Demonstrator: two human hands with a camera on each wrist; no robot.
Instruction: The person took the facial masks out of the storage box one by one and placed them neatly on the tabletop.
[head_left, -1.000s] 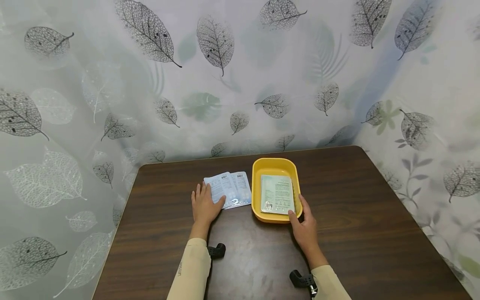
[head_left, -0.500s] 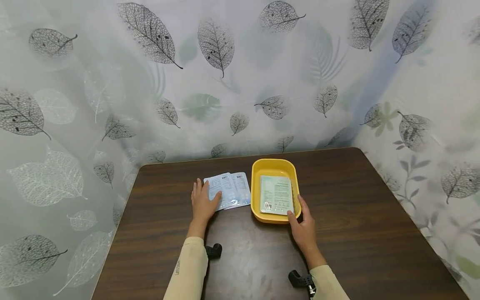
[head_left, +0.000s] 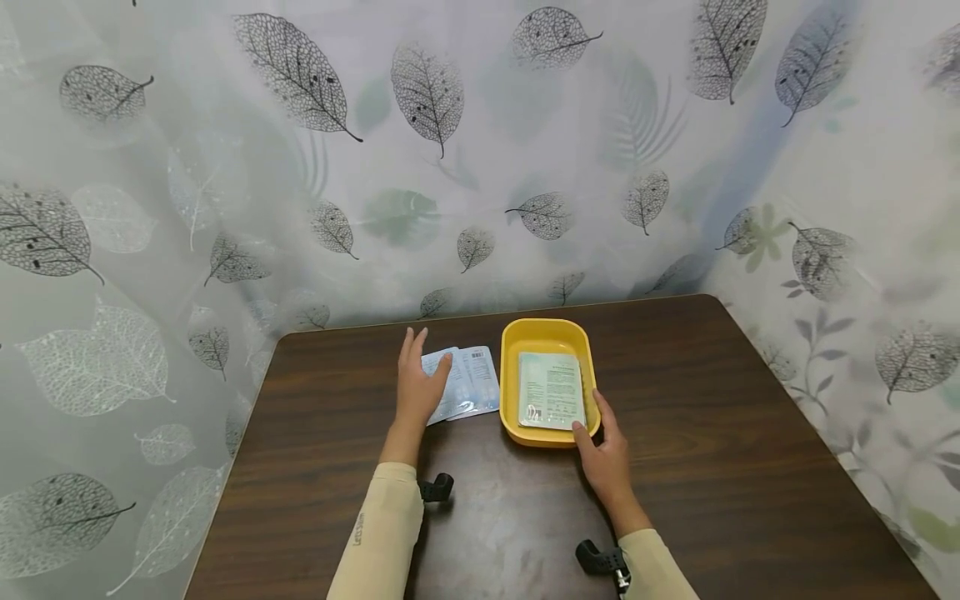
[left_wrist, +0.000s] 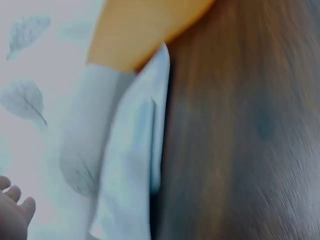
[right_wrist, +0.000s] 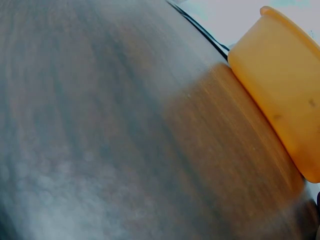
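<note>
Two light blue sachets (head_left: pixel 471 382) lie overlapping on the dark wooden table (head_left: pixel 712 433), left of a yellow tray (head_left: pixel 546 329). My left hand (head_left: pixel 422 367) hovers over their left part with straight fingers pointing away, thumb over the near sachet. In the blurred left wrist view, the sachets (left_wrist: pixel 130 165) and the tray (left_wrist: pixel 145 30) show, with fingertips (left_wrist: pixel 12 210) at the lower left. A pale green sachet (head_left: pixel 552 388) lies flat inside the tray. My right hand (head_left: pixel 594 427) rests at the tray's near right corner, thumb at the front rim, forefinger along the right side. The right wrist view shows only the tray (right_wrist: pixel 285 100) and table.
Leaf-patterned sheeting (head_left: pixel 450 167) walls the table at the back and both sides. Bare tabletop stretches right of the tray and along the near edge. Black camera mounts (head_left: pixel 437 487) sit at both wrists.
My left hand has lifted off the sachets' near left corner and reached farther away over them, fingers straightened. The right hand stays at the tray's corner.
</note>
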